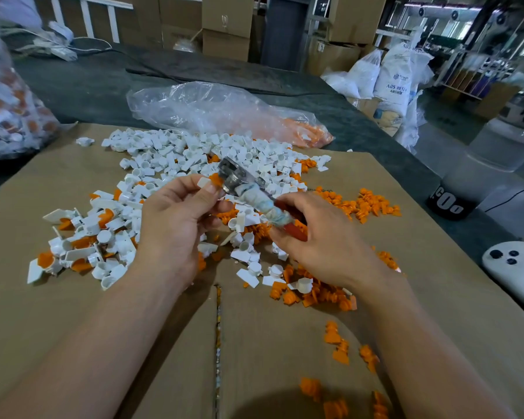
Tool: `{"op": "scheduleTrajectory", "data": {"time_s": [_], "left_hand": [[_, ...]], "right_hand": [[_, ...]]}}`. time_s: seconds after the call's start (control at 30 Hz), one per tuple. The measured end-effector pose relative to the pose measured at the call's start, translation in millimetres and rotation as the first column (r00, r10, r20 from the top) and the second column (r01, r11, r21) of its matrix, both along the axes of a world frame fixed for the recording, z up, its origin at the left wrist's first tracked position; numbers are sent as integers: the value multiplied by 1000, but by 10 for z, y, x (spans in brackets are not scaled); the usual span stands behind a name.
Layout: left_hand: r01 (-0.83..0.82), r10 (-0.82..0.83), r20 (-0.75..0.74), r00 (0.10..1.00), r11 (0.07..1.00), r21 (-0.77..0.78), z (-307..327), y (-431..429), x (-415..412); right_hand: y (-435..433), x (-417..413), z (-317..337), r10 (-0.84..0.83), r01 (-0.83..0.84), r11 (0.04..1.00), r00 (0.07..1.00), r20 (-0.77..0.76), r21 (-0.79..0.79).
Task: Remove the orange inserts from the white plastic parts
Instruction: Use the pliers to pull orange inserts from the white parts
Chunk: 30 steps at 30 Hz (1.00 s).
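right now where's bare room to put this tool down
Bare cardboard lies near-left, below the mixed pile, and far-left between the bag and the white parts. The right edge beyond the orange inserts is also free. The middle is crowded with parts.

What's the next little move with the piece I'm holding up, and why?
Probably work the metal-headed tool with the tape-wrapped handle in your right hand against the orange plastic insert and pull it free. Your left hand pinches the small white plastic part, the insert is not yet out, and the tool's head sits right at it.
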<state>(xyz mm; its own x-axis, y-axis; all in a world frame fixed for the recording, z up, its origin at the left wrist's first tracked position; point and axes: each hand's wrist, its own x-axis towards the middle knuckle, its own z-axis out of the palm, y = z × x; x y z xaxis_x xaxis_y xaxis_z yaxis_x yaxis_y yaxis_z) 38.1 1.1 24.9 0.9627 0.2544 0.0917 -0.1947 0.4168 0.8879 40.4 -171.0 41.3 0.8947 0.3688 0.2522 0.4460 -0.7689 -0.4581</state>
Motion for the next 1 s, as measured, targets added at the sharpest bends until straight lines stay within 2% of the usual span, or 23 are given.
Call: {"op": "scheduleTrajectory", "data": {"time_s": [0.33, 0.57, 1.0], "left_hand": [[2, -2, 6, 1000, 999, 47, -26, 7, -10], [18, -19, 8, 1000, 998, 63, -36, 4, -20], [8, -6, -37, 999, 999, 51, -71, -11, -27]], "right_hand": [[-18, -31, 0, 26, -30, 999, 995, -100, -33], [-13, -62, 7, 58, -65, 994, 995, -79, -93], [38, -73, -35, 21, -25, 999, 997, -80, -47]]}}
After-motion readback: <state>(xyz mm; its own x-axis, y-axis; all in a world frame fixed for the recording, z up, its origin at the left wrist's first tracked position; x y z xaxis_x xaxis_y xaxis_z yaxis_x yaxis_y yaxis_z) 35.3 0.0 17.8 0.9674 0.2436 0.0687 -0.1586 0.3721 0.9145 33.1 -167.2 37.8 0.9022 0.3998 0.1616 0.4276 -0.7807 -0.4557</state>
